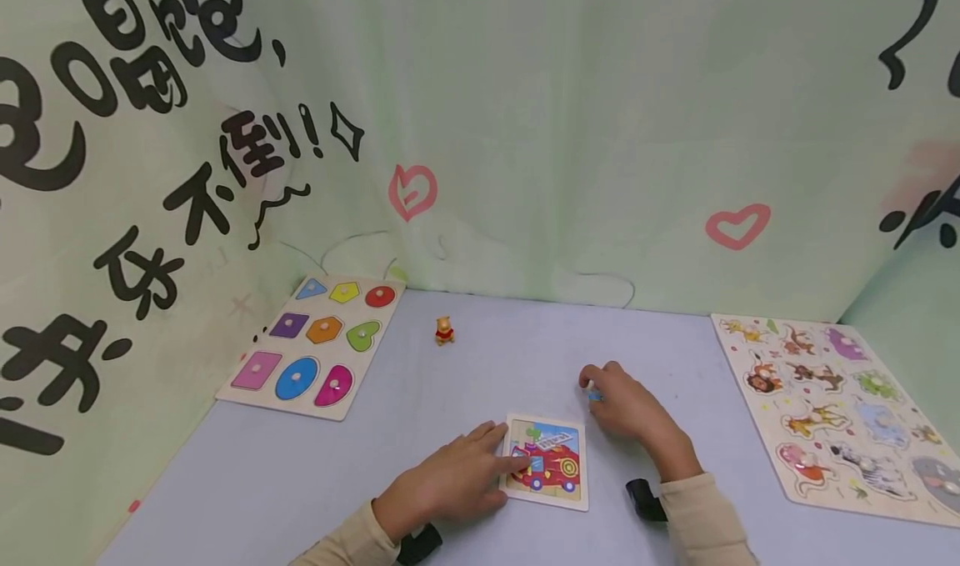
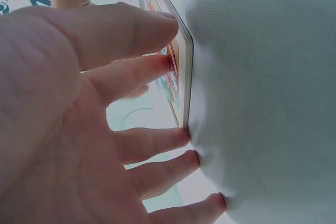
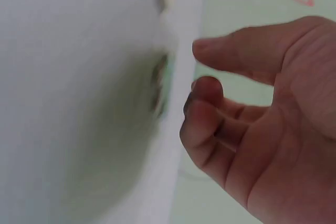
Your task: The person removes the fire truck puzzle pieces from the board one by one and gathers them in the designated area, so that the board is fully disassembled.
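Note:
A small square puzzle (image 1: pixel 561 441) with a red fire truck picture lies at the front middle of the table. My left hand (image 1: pixel 459 478) is at its left side with fingers stretched out; the index fingertip rests on the picture. In the left wrist view the thumb (image 2: pixel 142 27) is by the board's edge, and the other fingertips touch the table. Right of the puzzle, my right hand (image 1: pixel 628 406) hovers over a small blue piece (image 1: pixel 595 396). In the right wrist view that piece (image 3: pixel 163 87) looks blurred and apart from the loosely bent fingers and thumb.
A board of coloured shapes (image 1: pixel 360 383) lies at the back left, with a small bear figure (image 1: pixel 444 331) to its right. An animal puzzle board (image 1: pixel 813 458) lies on the right side. A pale green curtain (image 1: pixel 555 132) hangs behind the table.

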### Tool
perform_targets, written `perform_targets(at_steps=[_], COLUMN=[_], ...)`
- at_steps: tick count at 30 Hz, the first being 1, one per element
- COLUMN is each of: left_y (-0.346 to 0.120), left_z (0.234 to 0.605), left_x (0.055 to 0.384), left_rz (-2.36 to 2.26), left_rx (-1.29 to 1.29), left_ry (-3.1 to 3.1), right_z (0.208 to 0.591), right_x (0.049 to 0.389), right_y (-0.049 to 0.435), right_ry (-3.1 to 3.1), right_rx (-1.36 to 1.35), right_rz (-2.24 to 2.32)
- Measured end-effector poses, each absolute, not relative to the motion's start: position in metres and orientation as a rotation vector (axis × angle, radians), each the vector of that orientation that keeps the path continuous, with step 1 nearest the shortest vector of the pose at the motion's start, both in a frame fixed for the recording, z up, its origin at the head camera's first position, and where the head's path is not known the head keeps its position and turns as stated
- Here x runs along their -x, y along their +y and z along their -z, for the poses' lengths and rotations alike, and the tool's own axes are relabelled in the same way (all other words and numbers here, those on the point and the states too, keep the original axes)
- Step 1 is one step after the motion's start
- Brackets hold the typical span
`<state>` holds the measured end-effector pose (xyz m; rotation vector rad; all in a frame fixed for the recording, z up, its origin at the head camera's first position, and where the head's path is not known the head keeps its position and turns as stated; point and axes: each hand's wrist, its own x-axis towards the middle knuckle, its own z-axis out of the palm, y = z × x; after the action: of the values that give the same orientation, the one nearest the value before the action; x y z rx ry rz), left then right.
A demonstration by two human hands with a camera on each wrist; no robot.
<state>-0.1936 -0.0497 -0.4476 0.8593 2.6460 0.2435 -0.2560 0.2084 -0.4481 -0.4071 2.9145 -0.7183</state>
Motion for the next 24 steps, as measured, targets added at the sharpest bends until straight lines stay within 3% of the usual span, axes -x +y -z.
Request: perform_targets(at_steps=[8,24], left_y=[-0.051,-0.053], left_z=[0.447,0.448], left_x=[0.195,0.195], left_rz=[-0.233,-0.228], left_rx=[-0.886,-0.939], left_ry=[2.626,2.621], right_z=[0.440,0.449], right_x=[0.239,0.235], right_y=[0.169,0.158], right_ry=[2.720,2.703], right_rx=[0.703,0.772], right_rz=[0.762,0.671])
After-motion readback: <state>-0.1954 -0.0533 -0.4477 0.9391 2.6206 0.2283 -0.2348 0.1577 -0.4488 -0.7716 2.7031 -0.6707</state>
